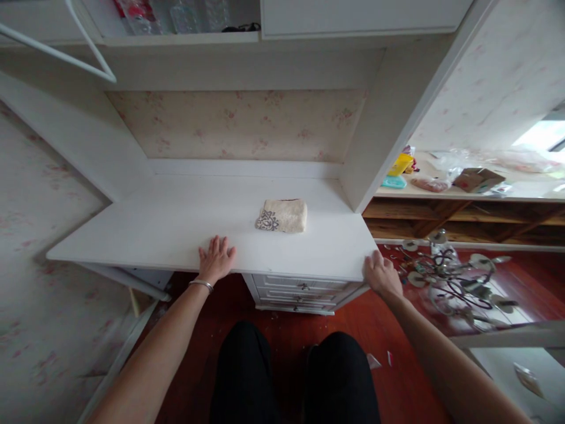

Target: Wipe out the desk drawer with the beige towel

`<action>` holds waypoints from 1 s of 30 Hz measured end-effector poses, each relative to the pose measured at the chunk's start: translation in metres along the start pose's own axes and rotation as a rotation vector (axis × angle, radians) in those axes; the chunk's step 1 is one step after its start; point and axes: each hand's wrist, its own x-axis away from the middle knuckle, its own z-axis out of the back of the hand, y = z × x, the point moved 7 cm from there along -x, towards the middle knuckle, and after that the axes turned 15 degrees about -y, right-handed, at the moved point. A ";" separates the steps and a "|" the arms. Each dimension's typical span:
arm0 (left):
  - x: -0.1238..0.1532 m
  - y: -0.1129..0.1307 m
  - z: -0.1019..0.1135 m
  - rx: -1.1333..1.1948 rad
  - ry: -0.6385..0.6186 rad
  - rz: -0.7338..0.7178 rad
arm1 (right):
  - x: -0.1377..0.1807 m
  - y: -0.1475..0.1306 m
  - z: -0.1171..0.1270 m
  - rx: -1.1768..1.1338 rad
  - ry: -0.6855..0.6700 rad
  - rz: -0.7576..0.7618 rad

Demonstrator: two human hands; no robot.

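My left hand [216, 259] rests palm down near the front edge of the white desk [176, 221], its fingers spread and nothing in it. At the desk's front right corner, my right hand [381, 272] has its fingers curled over the side edge and grips it. A folded cream cloth [286, 215] with a dark printed pattern at its left end lies on the desktop, between the two hands and farther back. Neither hand touches it.
Below the desktop stands a white drawer unit [304, 293]. An overhead cabinet [362, 17] and a white looped bar [88, 68] hang above. On the red floor at right lies a chandelier [459, 282], before a low shelf [441, 212] with bags and a box [479, 179] on top.
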 end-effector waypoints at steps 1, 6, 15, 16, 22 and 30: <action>-0.002 -0.001 -0.002 0.006 -0.040 0.009 | 0.001 -0.001 -0.001 0.008 0.003 -0.007; -0.006 -0.003 -0.004 0.013 -0.059 -0.001 | 0.003 -0.010 0.000 0.067 0.024 0.124; 0.017 0.008 0.008 -0.007 0.217 -0.027 | 0.012 -0.002 0.001 -0.075 0.159 0.040; 0.022 0.009 0.011 -0.002 0.272 -0.027 | 0.013 -0.001 0.000 -0.104 0.174 0.022; 0.031 0.011 0.012 0.022 0.383 -0.026 | 0.014 0.003 -0.002 -0.168 0.223 0.000; 0.030 0.008 0.010 0.053 0.403 -0.032 | 0.013 0.008 -0.004 -0.210 0.284 -0.012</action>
